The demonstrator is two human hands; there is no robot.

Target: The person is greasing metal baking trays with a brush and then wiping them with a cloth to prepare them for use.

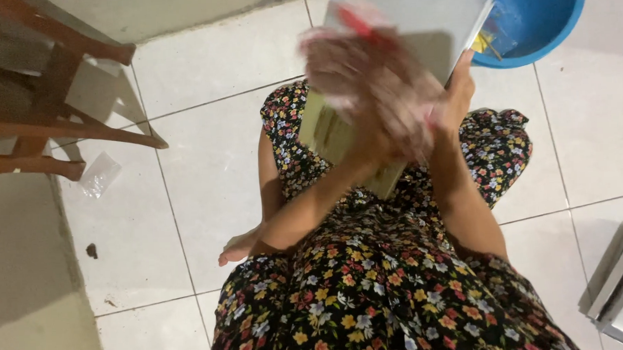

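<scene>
I sit on the tiled floor in a flowered dress with a flat rectangular board tilted up over my lap. It is pale grey on its face and greenish at its lower end. My right hand grips its right edge. Motion blurs my left hand, which lies across the board's face. It is closed on a pale pinkish cloth with a red bit at its top. The blur hides what kind of cloth it is.
A blue plastic basin with small yellow items inside stands just beyond the board. Wooden chair legs are at the left, with a clear plastic wrapper on the tiles beside them. A grey metal object is at the lower right. My bare foot shows at the left.
</scene>
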